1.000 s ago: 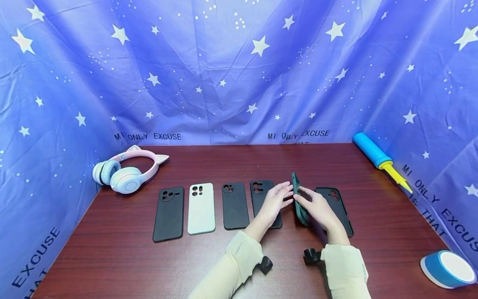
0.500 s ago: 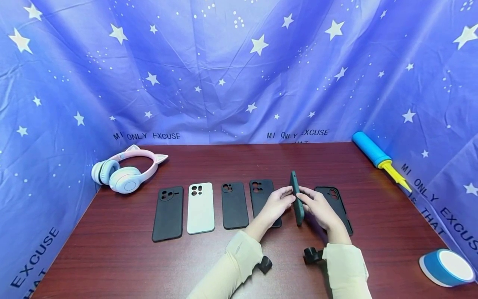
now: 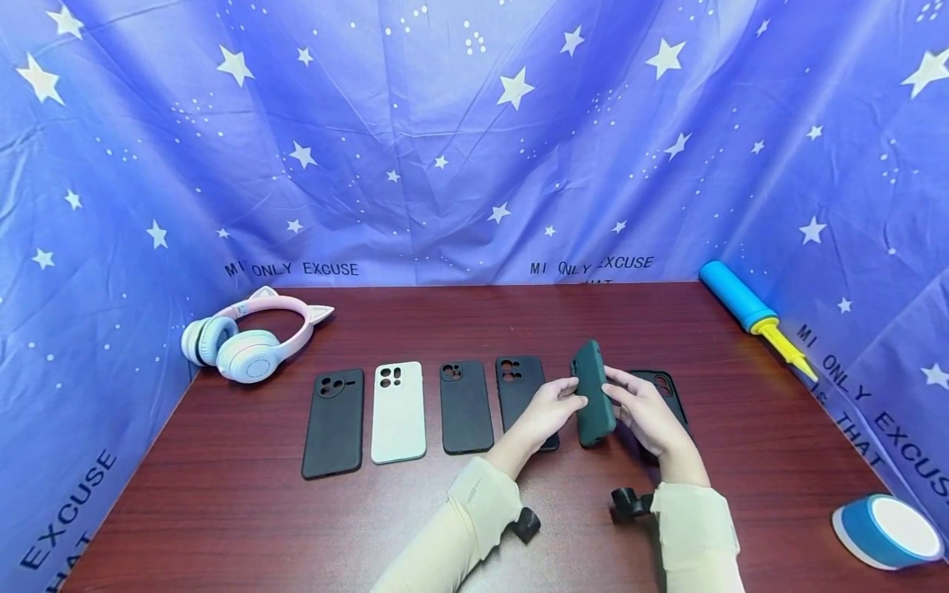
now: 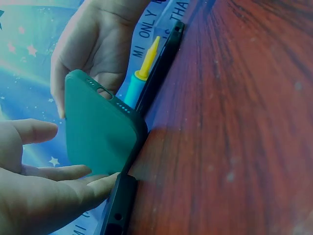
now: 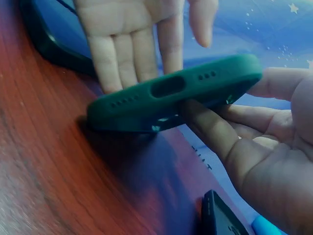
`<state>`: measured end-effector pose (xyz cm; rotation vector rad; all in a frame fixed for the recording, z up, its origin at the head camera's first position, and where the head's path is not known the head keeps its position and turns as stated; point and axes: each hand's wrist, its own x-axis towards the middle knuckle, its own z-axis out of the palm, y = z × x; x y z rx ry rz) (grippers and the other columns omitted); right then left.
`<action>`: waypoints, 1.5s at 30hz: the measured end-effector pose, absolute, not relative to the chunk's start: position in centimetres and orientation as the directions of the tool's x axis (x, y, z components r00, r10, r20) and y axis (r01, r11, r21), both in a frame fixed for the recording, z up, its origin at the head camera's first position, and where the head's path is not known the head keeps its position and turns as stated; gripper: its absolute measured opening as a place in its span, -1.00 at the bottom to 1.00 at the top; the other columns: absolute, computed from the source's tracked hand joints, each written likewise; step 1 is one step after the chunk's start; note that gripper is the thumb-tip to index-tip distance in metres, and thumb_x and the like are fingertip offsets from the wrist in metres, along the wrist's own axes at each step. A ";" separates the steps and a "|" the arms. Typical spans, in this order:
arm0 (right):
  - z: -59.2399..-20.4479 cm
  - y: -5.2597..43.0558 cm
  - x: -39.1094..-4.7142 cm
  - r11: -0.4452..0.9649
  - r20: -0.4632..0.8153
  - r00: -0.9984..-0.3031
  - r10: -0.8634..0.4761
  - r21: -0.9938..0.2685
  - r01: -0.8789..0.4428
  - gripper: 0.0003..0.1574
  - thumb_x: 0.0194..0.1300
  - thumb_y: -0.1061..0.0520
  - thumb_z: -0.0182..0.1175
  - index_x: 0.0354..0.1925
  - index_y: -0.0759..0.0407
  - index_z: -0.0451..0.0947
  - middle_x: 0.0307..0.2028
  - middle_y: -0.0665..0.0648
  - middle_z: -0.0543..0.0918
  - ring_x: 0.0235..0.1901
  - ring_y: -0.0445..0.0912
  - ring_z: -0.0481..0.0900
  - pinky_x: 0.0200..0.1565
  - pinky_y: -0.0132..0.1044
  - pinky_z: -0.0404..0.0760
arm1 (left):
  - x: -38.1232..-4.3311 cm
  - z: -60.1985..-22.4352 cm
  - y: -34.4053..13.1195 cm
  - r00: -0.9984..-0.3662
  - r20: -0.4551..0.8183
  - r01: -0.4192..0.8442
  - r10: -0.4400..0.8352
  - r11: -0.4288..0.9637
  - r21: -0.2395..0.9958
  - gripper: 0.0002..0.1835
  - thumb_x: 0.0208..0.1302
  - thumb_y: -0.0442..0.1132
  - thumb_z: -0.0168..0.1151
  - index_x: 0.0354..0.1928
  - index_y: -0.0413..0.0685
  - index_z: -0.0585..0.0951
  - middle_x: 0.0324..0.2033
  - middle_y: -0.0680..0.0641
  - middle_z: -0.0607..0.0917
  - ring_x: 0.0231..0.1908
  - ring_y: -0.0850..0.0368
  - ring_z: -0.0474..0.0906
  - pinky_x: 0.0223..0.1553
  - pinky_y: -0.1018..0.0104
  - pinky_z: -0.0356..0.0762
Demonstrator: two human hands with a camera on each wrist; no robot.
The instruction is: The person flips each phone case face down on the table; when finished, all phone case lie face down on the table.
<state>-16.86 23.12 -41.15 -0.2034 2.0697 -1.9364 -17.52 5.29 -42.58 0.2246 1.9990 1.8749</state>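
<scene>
A green phone case [image 3: 596, 403] is tipped up on its long edge close over the table, its plain back turned toward the left hand. At its right edge the right hand [image 3: 648, 416] grips it; in the right wrist view the thumb [image 5: 212, 129] lies along the hollow inner side. The left hand [image 3: 544, 416] is beside the opposite edge with relaxed, fairly straight fingers. In the left wrist view its fingertips [image 4: 110, 185] reach the case's lower edge, while the thumb [image 4: 36, 131] stands apart from it.
Left of the hands lie a black case [image 3: 526, 403], another black case [image 3: 467, 408], a white case [image 3: 400, 420] and a black case [image 3: 334, 428]. One black case [image 3: 670, 399] lies partly behind the right hand. Cat-ear headphones [image 3: 255, 358], a blue-yellow pump [image 3: 741, 301] and a blue-white round object [image 3: 885, 531] stand near the sides.
The green case was edge-on to the head camera and has turned to show its back. The right hand has shifted slightly right with it; the left hand stays about where it was.
</scene>
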 end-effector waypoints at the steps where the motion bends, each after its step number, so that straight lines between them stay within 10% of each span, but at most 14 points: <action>1: -41.2 23.3 -16.9 0.080 -0.112 -0.946 -0.304 -0.993 0.092 -0.24 0.53 0.14 -0.12 0.45 0.54 -0.15 0.30 0.56 0.26 -0.04 -0.42 0.58 -0.05 -0.48 0.63 | -17.5 -42.6 5.3 -0.910 -0.174 -0.148 0.377 0.097 0.984 -0.43 0.40 -0.23 0.04 0.38 -0.31 0.29 0.35 -0.29 0.38 0.37 -0.12 0.32 0.37 0.05 0.33; 11: -41.4 24.7 -16.7 0.091 -0.054 -0.955 -0.291 -0.995 0.028 -0.27 0.51 0.21 -0.09 0.42 0.60 -0.11 0.17 0.22 0.49 -0.04 -0.42 0.59 -0.07 -0.49 0.64 | -17.5 -42.4 5.4 -0.908 -0.198 -0.156 0.371 0.140 0.978 -0.41 0.39 -0.23 0.08 0.39 -0.30 0.27 0.37 -0.27 0.36 0.39 -0.11 0.29 0.38 0.08 0.31; 17: -41.4 25.0 -16.9 0.267 -0.072 -0.967 -0.244 -0.964 0.004 -0.32 0.51 0.23 -0.11 0.42 0.55 -0.04 0.33 0.59 0.22 -0.03 -0.59 0.47 -0.07 -0.60 0.57 | -17.4 -42.2 5.2 -0.917 -0.180 -0.116 0.357 0.194 0.974 -0.40 0.37 -0.21 0.10 0.39 -0.28 0.29 0.37 -0.23 0.37 0.39 -0.09 0.30 0.37 0.07 0.33; 26: -41.3 24.4 -17.1 0.614 -0.104 -0.982 -0.159 -0.789 -0.016 -0.37 0.45 0.31 -0.07 0.41 0.46 0.10 0.27 0.51 0.37 0.30 0.27 0.37 0.20 -0.02 0.52 | -17.2 -41.8 5.2 -0.932 -0.178 -0.083 0.317 0.290 0.953 -0.40 0.35 -0.19 0.13 0.38 -0.24 0.32 0.35 -0.22 0.41 0.36 -0.09 0.34 0.34 0.07 0.37; 45: -42.0 23.3 -17.2 0.779 -0.065 -0.993 -0.104 -0.625 -0.041 -0.30 0.36 0.28 0.11 0.40 0.37 0.19 0.25 0.45 0.43 0.25 0.33 0.38 0.17 0.23 0.44 | -17.1 -41.5 5.2 -0.933 -0.187 -0.050 0.306 0.405 0.913 -0.41 0.37 -0.16 0.13 0.39 -0.17 0.32 0.36 -0.15 0.41 0.38 -0.03 0.31 0.34 0.05 0.36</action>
